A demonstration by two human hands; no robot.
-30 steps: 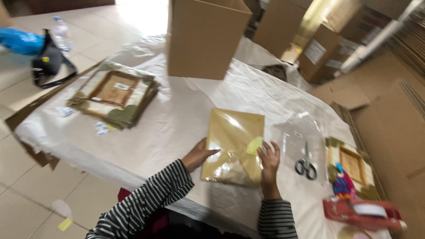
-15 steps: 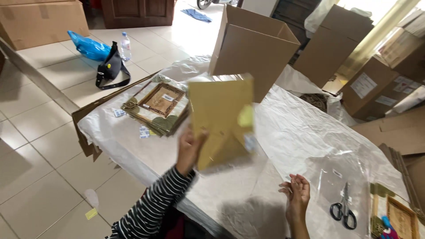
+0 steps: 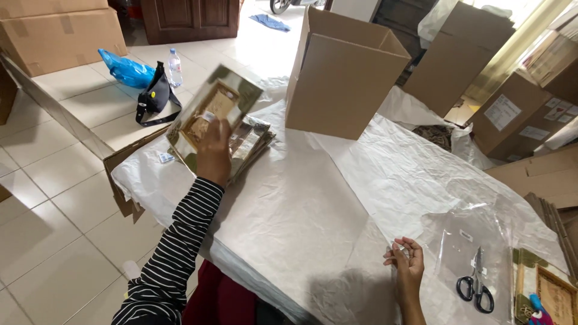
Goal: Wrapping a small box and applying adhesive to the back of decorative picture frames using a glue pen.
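My left hand (image 3: 213, 150) holds a flat, clear-wrapped packet with a brown framed item (image 3: 212, 114), tilted in the air just above a stack of similar wrapped packets (image 3: 251, 143) at the table's far left. My right hand (image 3: 407, 265) rests near the table's front right with fingers loosely curled and nothing in it, at the edge of a pile of clear plastic bags (image 3: 466, 241). Black-handled scissors (image 3: 475, 285) lie on those bags, right of that hand.
A table covered in white paper (image 3: 301, 204) carries an open cardboard box (image 3: 343, 72) at the back. More boxes (image 3: 518, 114) stand to the right. Unwrapped framed items (image 3: 551, 292) lie at the right edge. A black bag (image 3: 155, 93), blue bag (image 3: 126, 69) and bottle (image 3: 174, 66) sit on the floor.
My left hand carried the packet from the front of the table out to the left, above the stack, turning its framed side into view. My right hand let go and stayed near the bags.
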